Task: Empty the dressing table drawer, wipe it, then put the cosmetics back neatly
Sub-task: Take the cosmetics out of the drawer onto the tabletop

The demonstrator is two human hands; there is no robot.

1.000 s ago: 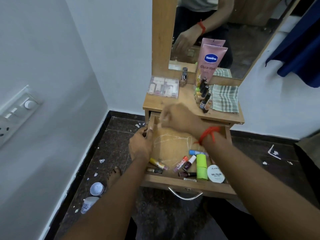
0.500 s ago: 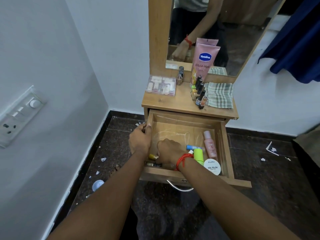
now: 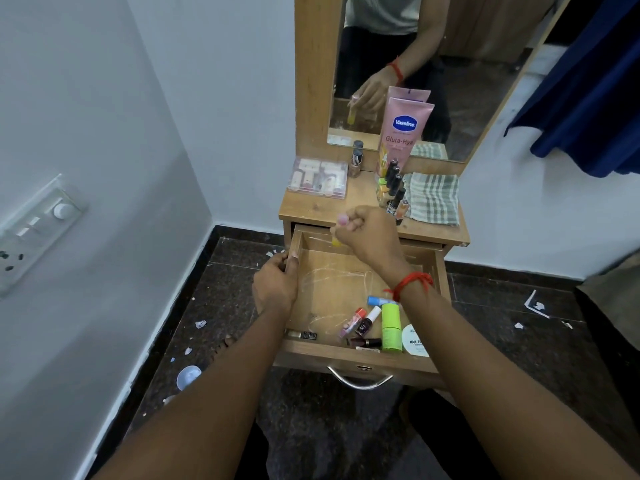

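Standing open under the table (image 3: 322, 209) top, the drawer (image 3: 329, 356) holds cosmetics bunched at its front: a blue tube (image 3: 377, 301), a red-capped tube (image 3: 353, 322), a white-capped nail polish bottle (image 3: 367, 322), a green tube (image 3: 391, 327), a white round jar (image 3: 414, 341), a dark lipstick (image 3: 367, 342) and, at the front left corner, a small bottle (image 3: 304, 335). Above the drawer's back edge the right hand (image 3: 369, 237) is clenched round a small pink-capped yellow tube (image 3: 342, 221). The left hand (image 3: 275, 289) grips the drawer's left wall. On the table top stand a pink Vaseline tube (image 3: 403, 133) and a row of nail polish bottles (image 3: 391, 185), with a checked cloth (image 3: 433, 199) just right of them and a clear plastic case (image 3: 318, 178) to the left, below the mirror (image 3: 467, 81).
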